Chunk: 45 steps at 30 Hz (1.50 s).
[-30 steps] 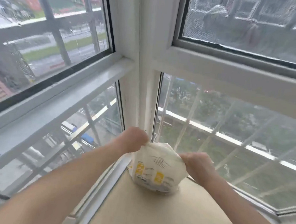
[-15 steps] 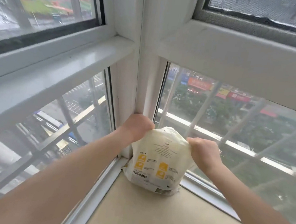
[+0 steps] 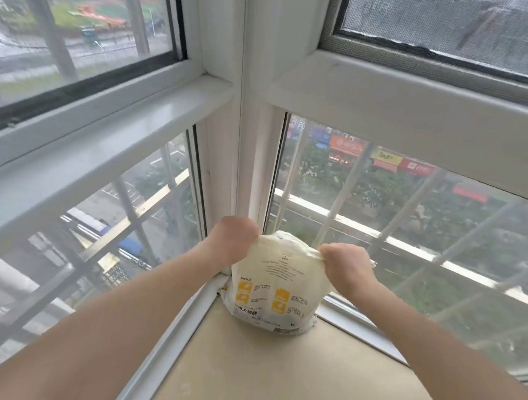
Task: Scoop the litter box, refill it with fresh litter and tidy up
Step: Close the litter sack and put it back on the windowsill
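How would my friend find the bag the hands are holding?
Look where the two windows meet at the white corner post. On the beige sill below it stands a cream litter bag with yellow squares, pinched at its top by the left hand and right hand.

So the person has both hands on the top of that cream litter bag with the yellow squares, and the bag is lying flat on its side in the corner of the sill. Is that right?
Not quite. The litter bag is standing upright in the corner of the sill, not lying on its side. The head view shows its base on the sill. The left hand and right hand do both grip its top, and the yellow squares are printed on its front.
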Motion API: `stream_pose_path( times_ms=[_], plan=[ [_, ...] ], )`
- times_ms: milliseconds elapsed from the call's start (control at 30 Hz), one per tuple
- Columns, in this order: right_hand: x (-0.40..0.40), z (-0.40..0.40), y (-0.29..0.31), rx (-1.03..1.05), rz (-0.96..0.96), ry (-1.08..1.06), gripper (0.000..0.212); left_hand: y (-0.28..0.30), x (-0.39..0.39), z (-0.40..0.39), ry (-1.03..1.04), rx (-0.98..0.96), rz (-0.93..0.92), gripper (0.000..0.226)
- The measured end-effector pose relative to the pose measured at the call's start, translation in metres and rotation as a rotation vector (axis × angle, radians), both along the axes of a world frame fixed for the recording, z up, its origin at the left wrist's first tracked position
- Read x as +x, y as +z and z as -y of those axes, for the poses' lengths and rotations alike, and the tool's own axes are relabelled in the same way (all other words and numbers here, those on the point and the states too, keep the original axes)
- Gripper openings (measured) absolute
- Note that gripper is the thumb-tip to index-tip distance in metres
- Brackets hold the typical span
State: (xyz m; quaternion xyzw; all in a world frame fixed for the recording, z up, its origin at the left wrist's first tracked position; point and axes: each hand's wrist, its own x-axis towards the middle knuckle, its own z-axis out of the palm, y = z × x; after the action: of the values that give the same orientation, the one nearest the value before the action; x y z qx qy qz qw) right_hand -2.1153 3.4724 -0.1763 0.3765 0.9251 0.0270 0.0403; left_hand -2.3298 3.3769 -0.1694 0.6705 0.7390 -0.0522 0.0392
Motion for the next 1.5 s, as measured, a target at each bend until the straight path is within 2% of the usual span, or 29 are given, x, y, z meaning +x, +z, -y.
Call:
stream_pose_path(
  times_ms=[133,200,300,367,500,600,733,900,1033,1167,1267,1367,1500],
  plan=[
    [0.001,0.008,0.023,-0.023,0.060,0.117,0.021,0.017,0.010,0.029,0.038,-0.034,0.016,0.013],
    [-0.011,0.005,0.036,-0.029,0.066,0.170,0.020,0.024,0.010,0.044,0.100,-0.051,0.099,0.011],
    [-0.052,-0.001,0.043,-0.035,0.111,0.232,0.018,0.035,0.010,0.067,0.277,-0.057,0.275,0.013],
    [-0.088,-0.001,0.036,-0.016,0.133,0.310,0.020,0.030,0.011,0.082,0.428,-0.039,0.344,0.024],
    [-0.146,0.017,0.017,0.059,0.227,0.510,0.040,0.006,0.005,0.119,0.675,-0.013,0.360,0.015],
    [-0.171,0.025,0.019,0.150,0.297,0.578,0.037,0.000,-0.002,0.131,0.698,0.013,0.320,0.023],
    [-0.178,0.027,0.018,0.132,0.330,0.608,0.033,0.001,-0.002,0.130,0.723,-0.001,0.334,0.025],
    [-0.165,0.027,0.005,0.094,0.139,0.627,0.029,0.009,0.009,0.131,0.716,-0.004,0.324,0.001],
    [-0.144,0.029,-0.006,0.125,-0.203,0.706,0.025,0.011,0.030,0.137,0.675,0.173,0.272,0.028],
    [-0.115,0.046,-0.007,0.170,-0.418,0.632,0.047,0.006,0.043,0.142,0.540,0.383,0.166,0.065],
    [-0.096,0.064,-0.006,0.114,-0.498,0.452,0.058,0.000,0.046,0.145,0.433,0.493,0.110,0.068],
    [-0.077,0.080,-0.002,0.067,-0.502,0.331,0.057,0.006,0.053,0.151,0.372,0.491,0.097,0.066],
    [-0.048,0.100,0.017,0.052,-0.489,0.284,0.054,0.023,0.068,0.159,0.355,0.448,0.062,0.064]
  ],
)
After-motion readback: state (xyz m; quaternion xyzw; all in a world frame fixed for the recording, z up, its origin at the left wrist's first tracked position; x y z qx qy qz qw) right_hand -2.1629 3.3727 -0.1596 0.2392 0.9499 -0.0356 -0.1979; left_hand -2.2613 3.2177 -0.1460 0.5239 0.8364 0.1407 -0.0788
